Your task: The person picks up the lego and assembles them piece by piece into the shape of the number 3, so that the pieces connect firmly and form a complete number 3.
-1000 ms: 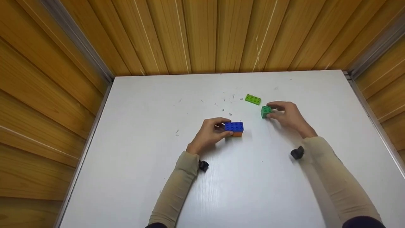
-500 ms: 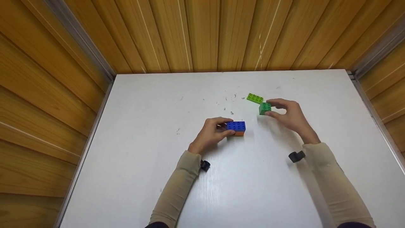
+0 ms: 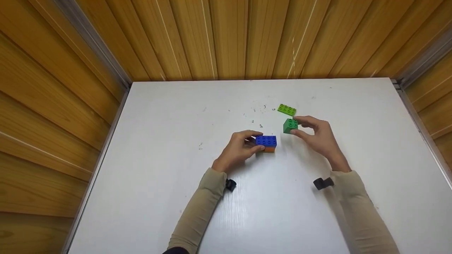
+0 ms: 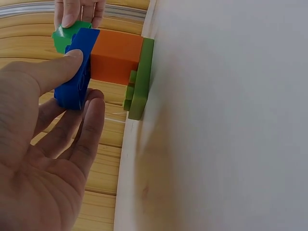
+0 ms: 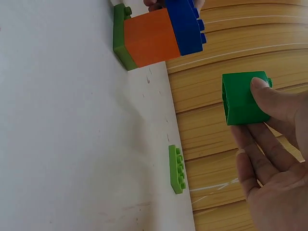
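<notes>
My left hand (image 3: pixel 240 150) pinches a blue toy building brick (image 3: pixel 266 140) between thumb and fingers. That brick tops a small stack, with an orange brick (image 4: pixel 115 57) under it and an olive-green flat brick (image 4: pixel 142 84) at the bottom, lying on the table. To the right and a little farther back, my right hand (image 3: pixel 316 137) holds a green brick (image 5: pixel 244 97) by thumb and fingertips, raised over the table. The green brick's studs face up, and its hollow underside edge shows in the right wrist view. A gap separates it from the blue brick in the head view.
A lime-green flat brick (image 3: pixel 286 109) lies on the white table (image 3: pixel 169 141), just behind the green brick. Small dark marks dot the tabletop near it. Wood-patterned walls (image 3: pixel 229 42) stand along the table's back and sides.
My right hand has lifted the green brick and carried it left, toward the blue-topped stack. My left hand keeps its hold on the blue brick.
</notes>
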Tool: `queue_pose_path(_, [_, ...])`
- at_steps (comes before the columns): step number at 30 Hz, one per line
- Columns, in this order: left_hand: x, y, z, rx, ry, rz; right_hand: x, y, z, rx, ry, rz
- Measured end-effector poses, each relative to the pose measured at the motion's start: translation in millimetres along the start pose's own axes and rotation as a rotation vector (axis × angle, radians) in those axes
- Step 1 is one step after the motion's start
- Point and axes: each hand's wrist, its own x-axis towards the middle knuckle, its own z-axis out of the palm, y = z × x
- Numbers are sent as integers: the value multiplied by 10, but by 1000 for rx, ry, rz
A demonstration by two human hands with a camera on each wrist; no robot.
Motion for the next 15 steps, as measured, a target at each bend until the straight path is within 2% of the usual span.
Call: queue_pose_path(15, [-5,-21,-4,-18,-6,36,-70,-160,197,48,-41,-97])
